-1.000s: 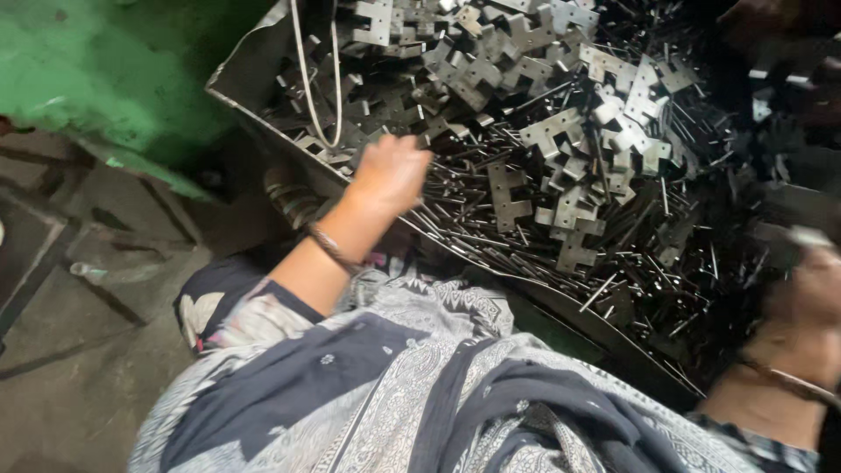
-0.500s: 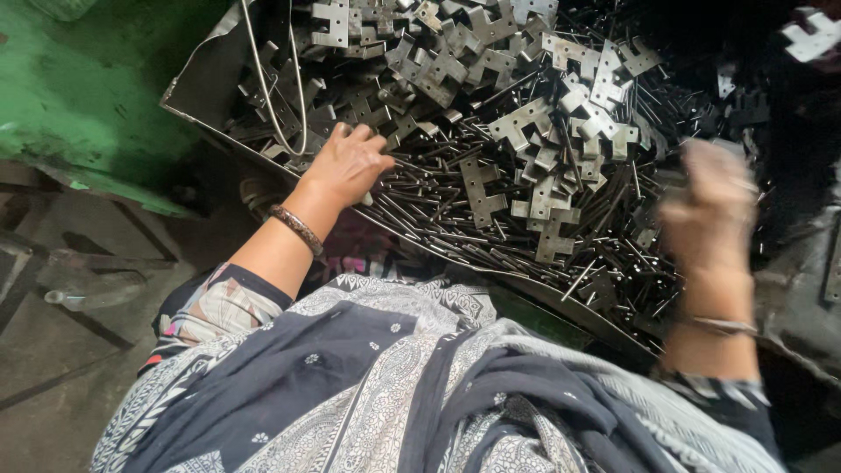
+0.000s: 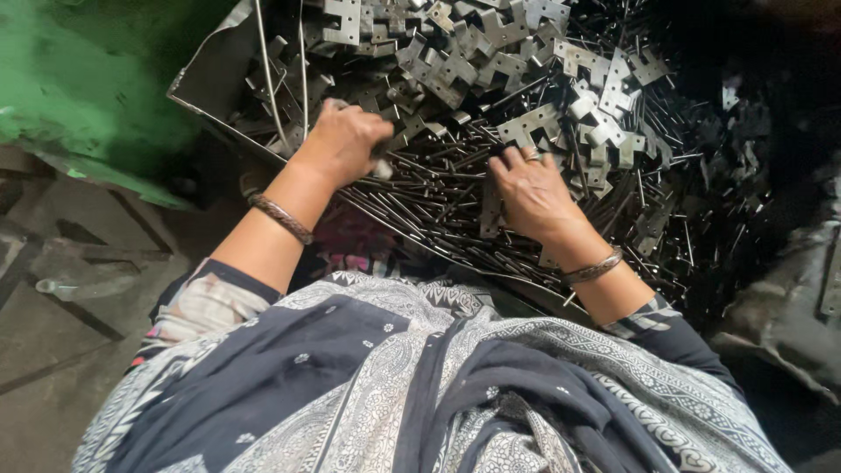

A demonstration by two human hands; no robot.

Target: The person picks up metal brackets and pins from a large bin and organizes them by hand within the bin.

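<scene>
Both hands worked in a metal tray [image 3: 203,88] heaped with thin steel pins [image 3: 420,188] and notched stamped brackets [image 3: 455,61]. Left hand [image 3: 342,144] sat at about 10 o'clock of the pin pile, curled narrow into a loose fist; something pale showed at its fingertips, probably a pin or two, though I could not tell for sure. Right hand [image 3: 530,193] lay at about 2 o'clock from the lap, palm down, fingers spread wide over the pins, touching a flat bracket at its edge; nothing gripped.

Judgement: picking here would go best by pinching pins along their length, not across the heap, and keeping fingertips off the cut bracket edges, which looked sharp.

Hard to read: the tray's right side fell into shadow, its far rim was cut off at the top. A loop of wire [image 3: 280,79] crossed the left corner; where it ended was hidden. The green machine body [image 3: 79,79] at 9 o'clock was blurred. Patterned shawl [image 3: 420,385] hid the lap and the tray's near rim.
</scene>
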